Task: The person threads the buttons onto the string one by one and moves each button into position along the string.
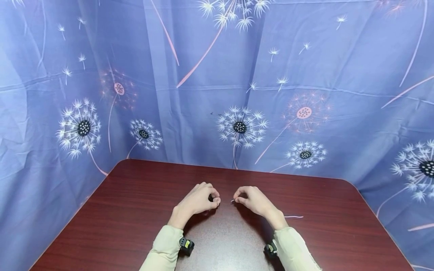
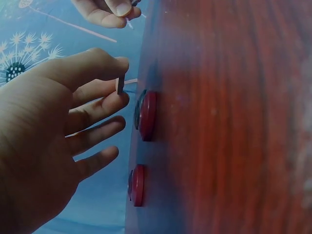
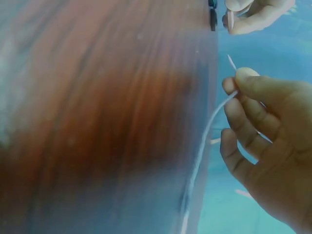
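My left hand (image 1: 200, 199) pinches a small thin flat piece (image 2: 120, 84) between thumb and fingertips. It shows edge-on in the left wrist view, and the other fingers are spread apart. With thumb and index finger, my right hand (image 1: 255, 201) pinches a white cord (image 3: 201, 151) near one end. A short pointed tip of the cord (image 1: 232, 200) sticks out towards the left hand. Its tail (image 1: 293, 216) runs back past the right wrist. The hands face each other a short gap apart, low over the table.
Two red round pieces with dark tops, a nearer one (image 2: 147, 116) and another (image 2: 138, 185), lie on the table by the left hand, hidden behind it in the head view. The dark red table (image 1: 152, 177) meets a blue dandelion-print curtain (image 1: 203, 124) at its back.
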`<state>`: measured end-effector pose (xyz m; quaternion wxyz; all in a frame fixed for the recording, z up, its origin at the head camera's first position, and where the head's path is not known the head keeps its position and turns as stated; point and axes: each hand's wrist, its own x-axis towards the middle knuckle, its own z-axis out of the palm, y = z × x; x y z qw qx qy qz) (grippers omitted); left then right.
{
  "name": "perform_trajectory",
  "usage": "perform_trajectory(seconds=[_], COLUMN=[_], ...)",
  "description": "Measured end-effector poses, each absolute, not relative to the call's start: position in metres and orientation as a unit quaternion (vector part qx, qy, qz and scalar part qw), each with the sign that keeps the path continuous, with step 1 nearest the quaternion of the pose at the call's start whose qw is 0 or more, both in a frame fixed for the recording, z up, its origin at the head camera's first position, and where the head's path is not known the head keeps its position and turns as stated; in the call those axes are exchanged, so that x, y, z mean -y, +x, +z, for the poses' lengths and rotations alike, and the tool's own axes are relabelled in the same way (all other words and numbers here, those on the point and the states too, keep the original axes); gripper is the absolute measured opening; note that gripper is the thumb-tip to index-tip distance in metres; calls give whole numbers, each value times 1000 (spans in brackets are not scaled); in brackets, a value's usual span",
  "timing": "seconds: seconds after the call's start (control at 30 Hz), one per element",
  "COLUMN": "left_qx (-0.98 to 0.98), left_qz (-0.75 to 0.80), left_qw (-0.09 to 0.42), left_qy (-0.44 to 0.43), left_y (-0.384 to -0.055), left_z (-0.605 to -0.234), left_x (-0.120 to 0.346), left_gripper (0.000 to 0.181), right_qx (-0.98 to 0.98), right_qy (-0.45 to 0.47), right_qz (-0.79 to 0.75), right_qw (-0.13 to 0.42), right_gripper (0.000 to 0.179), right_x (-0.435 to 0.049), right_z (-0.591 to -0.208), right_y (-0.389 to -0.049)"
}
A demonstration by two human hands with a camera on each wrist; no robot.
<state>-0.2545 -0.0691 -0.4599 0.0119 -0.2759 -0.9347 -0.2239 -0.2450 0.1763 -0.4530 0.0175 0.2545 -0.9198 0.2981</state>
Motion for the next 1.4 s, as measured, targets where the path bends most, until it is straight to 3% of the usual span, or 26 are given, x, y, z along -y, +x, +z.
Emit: perform_trajectory(seconds=[0.5, 1.4], left_qx=[922, 917], left_qz=[-238, -265], left_qw=[53, 59], left_qy=[-302, -292], left_y=[-257, -255], left_z=[-454, -448], left_x=[67, 65], left_gripper=[10, 14], right_qx=[921, 903], right_qy=[214, 190], right_qz=[321, 372], right_qw=[57, 96], right_gripper=[5, 5], right_x=[-173, -173], right_z=[-445, -434], right_y=[-234, -223])
